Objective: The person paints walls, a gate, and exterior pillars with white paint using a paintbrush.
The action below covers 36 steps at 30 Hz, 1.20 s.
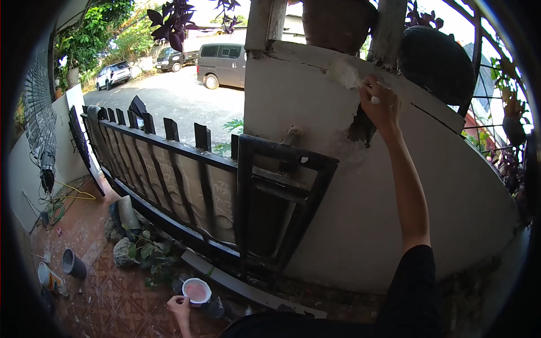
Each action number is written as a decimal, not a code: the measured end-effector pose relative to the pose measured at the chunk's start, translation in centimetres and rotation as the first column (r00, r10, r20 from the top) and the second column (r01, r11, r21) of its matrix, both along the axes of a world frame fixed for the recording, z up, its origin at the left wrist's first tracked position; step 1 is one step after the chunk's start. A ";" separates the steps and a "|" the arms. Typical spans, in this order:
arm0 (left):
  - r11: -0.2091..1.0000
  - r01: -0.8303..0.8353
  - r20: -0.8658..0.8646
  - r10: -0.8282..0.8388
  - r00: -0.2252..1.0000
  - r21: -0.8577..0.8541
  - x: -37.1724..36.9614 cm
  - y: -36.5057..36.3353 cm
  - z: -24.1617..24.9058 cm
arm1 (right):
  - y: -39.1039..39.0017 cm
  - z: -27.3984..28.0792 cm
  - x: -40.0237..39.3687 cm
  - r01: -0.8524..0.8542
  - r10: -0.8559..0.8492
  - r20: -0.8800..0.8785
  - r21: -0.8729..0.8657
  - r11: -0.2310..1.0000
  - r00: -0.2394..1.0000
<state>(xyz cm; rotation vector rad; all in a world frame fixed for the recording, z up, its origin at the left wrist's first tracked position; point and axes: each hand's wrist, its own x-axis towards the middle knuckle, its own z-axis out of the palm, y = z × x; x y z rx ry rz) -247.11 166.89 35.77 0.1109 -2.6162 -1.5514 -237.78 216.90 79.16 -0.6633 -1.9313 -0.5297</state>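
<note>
A white container [199,280] with pinkish stuff in it sits at the lower centre of the frame, just left of the middle. The left hand [179,307] is at its lower-left edge, with the fingers clamped on the rim. In the upper right of the frame, the right hand [382,106] is raised to the pale wall [293,90], its fingers curled near a whitish patch [344,74]. I cannot tell whether those fingers are closed around something or a little apart, because the tips are too unclear. A white blob [375,100] sits on the hand, and just below it a dark, ragged area [360,127] breaks the wall

Above the patch, at the top of the frame, stands a big brown pot [337,25], with a rounded dark pot [437,65] farther right. Left of the wall, a black metal frame [245,191] meets a low fence [169,174] that slants across the centre left. Below the fence are leafy plants [149,253] and a pale rock [123,252]. A dark grey bucket [74,265] and a white tub [47,276] stand at the lower left on the reddish tiled floor [112,307]. Beyond the fence, a grey van [221,65] is on the sunlit road [169,96] at upper centre left
</note>
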 end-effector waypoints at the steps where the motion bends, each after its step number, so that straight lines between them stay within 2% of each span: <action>1: 0.999 0.002 -0.053 -0.004 0.999 -0.032 -0.1 0.4 0.4 | 0.4 0.0 1.0 -0.018 0.015 -0.066 -0.046 0.999 0.998; 3: 1.000 -0.006 -0.017 0.006 1.000 0.005 -0.3 1.2 1.2 | 0.1 -0.1 2.1 -0.031 0.021 -0.125 -0.078 0.997 0.992; 5: 0.999 0.029 0.031 -0.030 0.999 0.031 -0.7 2.2 1.2 | -0.6 -0.3 3.0 0.064 -0.084 -0.179 -0.112 0.992 0.980; 6: 0.998 0.051 0.014 -0.050 0.999 -0.032 -0.9 2.6 1.1 | -0.9 -0.4 2.9 0.075 -0.093 -0.178 -0.106 0.992 0.980; 8: 0.994 0.092 0.016 -0.092 0.996 -0.057 -1.2 3.4 1.1 | -1.0 -1.1 2.5 -0.127 0.115 -0.136 -0.081 0.989 0.984; 12: 0.987 0.138 0.045 -0.135 0.990 -0.079 -1.2 4.4 1.2 | 0.0 -2.2 3.2 -0.013 0.008 -0.060 -0.086 0.996 0.998; 14: 0.988 0.146 0.065 -0.143 0.988 -0.046 -0.8 4.8 1.6 | -0.5 -1.8 4.1 0.022 -0.023 -0.176 -0.004 1.000 0.984; 16: 0.984 0.177 0.143 -0.176 0.974 0.007 -0.2 5.2 2.7 | -1.4 -1.4 3.4 -0.028 0.017 -0.210 -0.049 0.998 0.978; 18: 0.978 0.204 0.121 -0.196 0.973 -0.052 -0.4 5.3 1.8 | -0.9 -2.3 3.0 -0.069 0.036 -0.252 -0.121 0.990 0.967; 20: 0.970 0.206 0.104 -0.194 0.976 -0.129 -0.4 5.4 1.3 | 1.1 -4.0 1.8 -0.125 0.117 -0.223 -0.022 0.992 0.968; 21: 0.968 0.210 0.113 -0.195 0.974 -0.137 -0.1 5.2 1.1 | 1.2 -4.7 2.0 -0.123 0.113 -0.217 -0.033 0.992 0.970; 23: 0.976 0.143 0.088 -0.130 0.988 -0.162 0.1 5.1 0.5 | 0.8 -5.8 2.9 0.092 -0.113 -0.211 -0.106 0.990 0.971; 24: 0.983 0.118 0.105 -0.103 0.989 -0.139 0.4 4.9 0.0 | 0.1 -5.8 3.4 0.099 -0.117 -0.205 -0.096 0.990 0.972; 26: 0.985 0.119 0.112 -0.105 0.988 -0.123 0.9 4.6 -1.0 | -1.5 -5.3 4.3 0.077 -0.149 -0.262 -0.264 0.961 0.953; 27: 0.986 0.121 0.105 -0.109 0.988 -0.117 1.1 4.4 -0.9 | -1.8 -5.3 3.9 0.088 -0.158 -0.258 -0.264 0.960 0.953; 29: 0.977 0.158 0.120 -0.142 0.983 -0.142 0.9 4.2 -1.6 | -2.0 -5.5 2.7 -0.255 0.099 -0.419 -0.335 0.907 0.902; 30: 0.970 0.184 0.133 -0.164 0.977 -0.158 0.9 4.0 -1.7 | -0.3 -6.4 2.0 -0.244 0.146 -0.376 -0.231 0.942 0.915; 31: 0.966 0.193 0.141 -0.170 0.975 -0.171 1.0 3.9 -1.7 | 0.7 -7.6 2.5 -0.235 0.132 -0.372 -0.246 0.940 0.919; 33: 0.963 0.191 0.153 -0.163 0.975 -0.189 1.2 4.2 -0.9 | 0.1 -8.9 3.0 -0.048 -0.048 -0.291 -0.315 0.948 0.955; 34: 0.970 0.183 0.164 -0.156 0.974 -0.163 1.1 4.2 -1.2 | -0.4 -9.2 3.5 -0.050 -0.048 -0.293 -0.318 0.947 0.955; 36: 0.970 0.183 0.151 -0.160 0.976 -0.157 1.3 4.6 -0.7 | -1.7 -9.9 5.8 -0.092 -0.077 -0.315 -0.486 0.869 0.946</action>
